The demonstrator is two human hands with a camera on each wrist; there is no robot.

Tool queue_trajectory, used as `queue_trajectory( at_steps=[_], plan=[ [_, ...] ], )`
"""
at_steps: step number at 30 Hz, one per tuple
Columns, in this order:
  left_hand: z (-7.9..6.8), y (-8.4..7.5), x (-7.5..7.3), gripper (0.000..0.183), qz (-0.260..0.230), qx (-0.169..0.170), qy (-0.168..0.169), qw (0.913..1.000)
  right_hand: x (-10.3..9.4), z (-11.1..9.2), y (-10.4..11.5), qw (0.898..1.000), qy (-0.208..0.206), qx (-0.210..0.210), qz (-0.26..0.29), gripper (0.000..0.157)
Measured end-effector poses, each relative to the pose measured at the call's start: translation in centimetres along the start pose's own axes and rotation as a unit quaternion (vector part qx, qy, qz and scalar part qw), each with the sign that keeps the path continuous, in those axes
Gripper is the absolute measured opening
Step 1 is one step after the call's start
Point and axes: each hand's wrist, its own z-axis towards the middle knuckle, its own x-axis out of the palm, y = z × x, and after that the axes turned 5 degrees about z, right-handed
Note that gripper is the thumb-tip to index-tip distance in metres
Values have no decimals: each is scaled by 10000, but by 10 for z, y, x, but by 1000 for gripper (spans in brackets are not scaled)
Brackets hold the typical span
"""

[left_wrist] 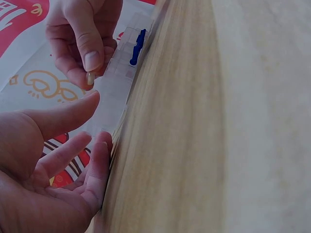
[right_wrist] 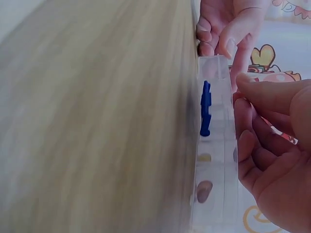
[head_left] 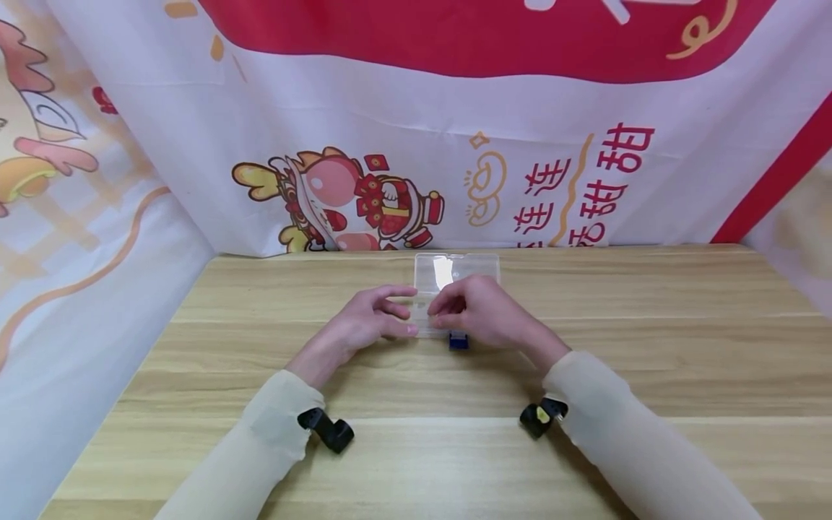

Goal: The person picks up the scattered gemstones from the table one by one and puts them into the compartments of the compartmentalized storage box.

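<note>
A clear plastic compartment box (head_left: 457, 267) with a blue latch (head_left: 458, 341) on its front stands on the table, its lid raised at the back. My right hand (head_left: 484, 310) is over the box. In the left wrist view, that hand's thumb and finger pinch a small, pale yellowish pebble (left_wrist: 90, 78). My left hand (head_left: 364, 318) is at the box's left end, thumb and fingers spread apart and holding nothing; whether its fingertips touch the box I cannot tell. Through the clear wall in the right wrist view, a brown pebble (right_wrist: 204, 191) and a yellowish pebble (right_wrist: 205, 158) show.
The box stands near the back edge of the wooden table (head_left: 416, 462). Behind it hangs a printed white and red cloth (head_left: 403, 94), and another patterned cloth (head_left: 97, 238) lines the left side. Each sleeve carries a black wrist camera (head_left: 334, 435).
</note>
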Motion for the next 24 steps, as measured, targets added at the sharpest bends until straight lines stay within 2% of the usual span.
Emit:
queue_trajectory(
  at_steps=[7, 24],
  plan=[
    [1, 1, 0, 63, 10, -55, 7, 10000, 3, 7, 4, 9999, 65, -27, -142, 11],
    [1, 0, 0, 64, -26, -126, 70, 9999, 9, 14, 12, 9984, -96, 496, -254, 12]
  ],
)
